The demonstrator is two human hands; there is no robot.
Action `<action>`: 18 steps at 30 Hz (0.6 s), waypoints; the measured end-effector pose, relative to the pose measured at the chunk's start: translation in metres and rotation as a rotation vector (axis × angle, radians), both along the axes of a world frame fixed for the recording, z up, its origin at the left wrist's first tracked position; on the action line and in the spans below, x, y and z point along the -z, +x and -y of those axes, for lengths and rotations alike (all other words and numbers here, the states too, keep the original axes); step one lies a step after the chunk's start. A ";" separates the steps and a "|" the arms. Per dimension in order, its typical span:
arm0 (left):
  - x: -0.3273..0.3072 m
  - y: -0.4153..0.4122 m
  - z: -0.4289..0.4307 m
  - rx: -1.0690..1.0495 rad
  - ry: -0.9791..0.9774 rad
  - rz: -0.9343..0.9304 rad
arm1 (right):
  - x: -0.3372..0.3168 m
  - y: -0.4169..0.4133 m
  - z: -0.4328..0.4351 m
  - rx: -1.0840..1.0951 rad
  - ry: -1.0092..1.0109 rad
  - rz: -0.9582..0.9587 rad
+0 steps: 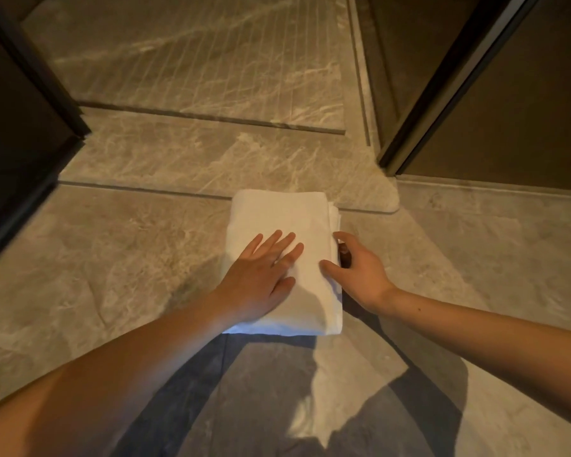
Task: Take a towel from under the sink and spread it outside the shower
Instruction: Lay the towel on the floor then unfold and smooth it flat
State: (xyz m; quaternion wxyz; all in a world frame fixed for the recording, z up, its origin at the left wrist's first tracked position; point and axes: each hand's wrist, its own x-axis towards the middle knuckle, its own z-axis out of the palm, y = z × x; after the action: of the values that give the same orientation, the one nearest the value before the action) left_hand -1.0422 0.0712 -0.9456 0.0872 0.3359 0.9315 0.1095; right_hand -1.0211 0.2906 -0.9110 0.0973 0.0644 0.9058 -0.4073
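Grey marble floor (112,258), raised threshold step (211,159), dark door frame (419,103).

The folded white towel (284,255) is soft cloth with a matt, faintly nubby pile, its stacked layers showing along the right edge. It lies on a grey-beige marble floor (112,258), polished stone with pale veins and a low sheen. The raised marble threshold strip (211,159) beyond it has the same veined, smooth finish. The ribbed shower floor (195,61) is marble cut with fine parallel grooves. The dark door frame (442,84) looks smooth and satin
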 end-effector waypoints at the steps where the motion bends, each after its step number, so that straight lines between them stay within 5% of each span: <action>1: 0.001 0.000 0.000 -0.002 0.009 -0.004 | 0.000 0.000 0.001 0.002 -0.023 0.002; 8: -0.004 -0.008 -0.002 -0.068 0.141 0.154 | -0.019 -0.003 0.008 0.091 -0.375 -0.042; 11: -0.020 -0.015 -0.009 -0.240 0.393 0.385 | -0.036 -0.008 0.016 0.174 -0.694 0.093; 14: -0.037 -0.014 -0.020 -0.372 0.738 0.588 | -0.047 -0.014 0.019 0.190 -0.775 0.163; 18: -0.042 -0.012 -0.027 -0.368 0.804 0.573 | -0.051 -0.016 0.022 0.218 -0.830 0.217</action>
State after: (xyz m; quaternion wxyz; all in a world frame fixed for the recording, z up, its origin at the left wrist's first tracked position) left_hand -1.0537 0.0981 -0.9037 0.1817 0.1302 0.7983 0.5593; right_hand -1.0372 0.2688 -0.8596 0.1659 0.1576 0.6379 -0.7353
